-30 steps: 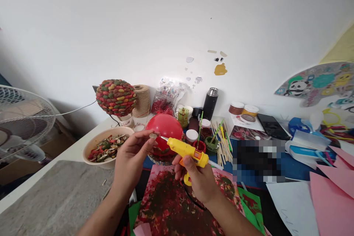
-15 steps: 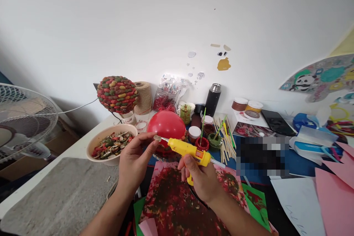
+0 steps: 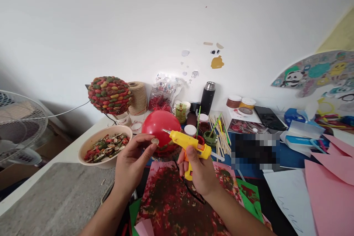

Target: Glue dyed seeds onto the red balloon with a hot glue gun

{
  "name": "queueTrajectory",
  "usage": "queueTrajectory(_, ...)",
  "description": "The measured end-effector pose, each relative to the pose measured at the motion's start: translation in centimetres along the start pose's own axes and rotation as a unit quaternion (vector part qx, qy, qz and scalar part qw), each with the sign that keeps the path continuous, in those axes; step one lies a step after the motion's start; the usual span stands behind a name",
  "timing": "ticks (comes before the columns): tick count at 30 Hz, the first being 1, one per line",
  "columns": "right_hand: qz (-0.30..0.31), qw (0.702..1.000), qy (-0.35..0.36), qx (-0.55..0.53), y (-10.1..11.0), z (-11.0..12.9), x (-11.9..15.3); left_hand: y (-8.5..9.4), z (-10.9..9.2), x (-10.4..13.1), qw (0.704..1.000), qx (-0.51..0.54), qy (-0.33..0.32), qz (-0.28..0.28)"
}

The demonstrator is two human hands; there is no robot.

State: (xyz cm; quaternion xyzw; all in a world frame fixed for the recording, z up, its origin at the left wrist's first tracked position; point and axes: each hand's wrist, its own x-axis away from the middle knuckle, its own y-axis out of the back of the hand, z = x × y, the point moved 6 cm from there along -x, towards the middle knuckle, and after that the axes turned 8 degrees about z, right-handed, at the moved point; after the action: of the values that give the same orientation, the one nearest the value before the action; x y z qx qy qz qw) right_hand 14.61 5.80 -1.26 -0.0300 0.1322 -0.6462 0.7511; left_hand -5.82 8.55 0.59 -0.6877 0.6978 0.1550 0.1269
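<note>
Shell piece (image 3: 155, 141) sits pinched between left hand (image 3: 132, 162) fingers, red balloon (image 3: 159, 122) beyond at 1 o'clock; right hand (image 3: 203, 176) fingers wrap yellow glue gun (image 3: 183, 140), long axis 10-to-4 o'clock, tip (image 3: 166, 131) apart from shell piece at its 1 o'clock.

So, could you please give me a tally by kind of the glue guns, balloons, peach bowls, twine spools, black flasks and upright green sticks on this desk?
Glue gun: 1
Balloon: 1
Peach bowl: 1
Twine spool: 1
Black flask: 1
Upright green sticks: 2
Total: 7
</note>
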Motion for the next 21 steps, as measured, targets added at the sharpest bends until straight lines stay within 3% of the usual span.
queueTrajectory(7, 0.019, 0.998, -0.003, -0.052, 0.0, 0.3, -0.3, -1.5, -1.2, 1.3, 0.997, 0.02, 0.017, 0.067)
queueTrajectory(14, -0.003, 0.998, 0.044, -0.035, 0.2, 0.8, -0.5, -3.8, -3.0, 2.0, 0.975, -0.101, -0.082, 0.181)
queueTrajectory(21, 0.005, 0.998, 0.039, -0.052, -0.1, 1.1, -0.6, -4.0, -3.3, 2.4, 0.963, -0.145, -0.118, 0.193)
